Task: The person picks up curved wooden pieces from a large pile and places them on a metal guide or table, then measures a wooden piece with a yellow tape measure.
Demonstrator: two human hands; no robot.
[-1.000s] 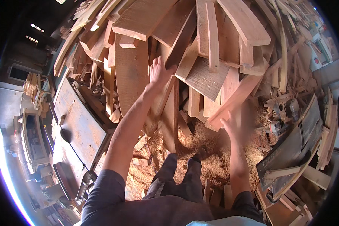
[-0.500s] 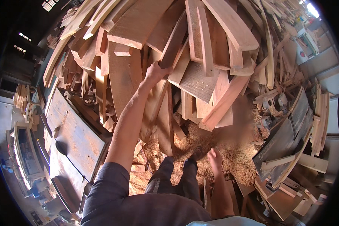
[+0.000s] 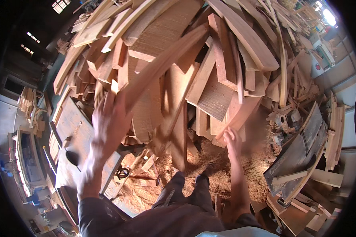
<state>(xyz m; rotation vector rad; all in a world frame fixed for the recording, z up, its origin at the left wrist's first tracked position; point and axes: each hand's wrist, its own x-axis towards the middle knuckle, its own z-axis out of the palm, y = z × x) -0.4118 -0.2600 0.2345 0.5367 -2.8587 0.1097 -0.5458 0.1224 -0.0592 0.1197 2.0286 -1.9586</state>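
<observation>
My left hand, smeared by motion, is closed on the near end of a long wooden board. The board slants up to the right across the pile, its far end over other boards. My right hand has its fingers closed on the near lower end of a thick reddish wooden beam, which leans out of the pile. Between the two hands, a wide rough-sawn board juts toward me. My left palm is hidden.
A large pile of loose boards rises in front of me. Sawdust covers the floor around my feet. A flat machine table stands at left, a dark metal table at right. A handwheel shows below the left table.
My left hand has moved left and toward me, swinging a long board out from the pile. My right hand has risen from beside my leg to the beam's end.
</observation>
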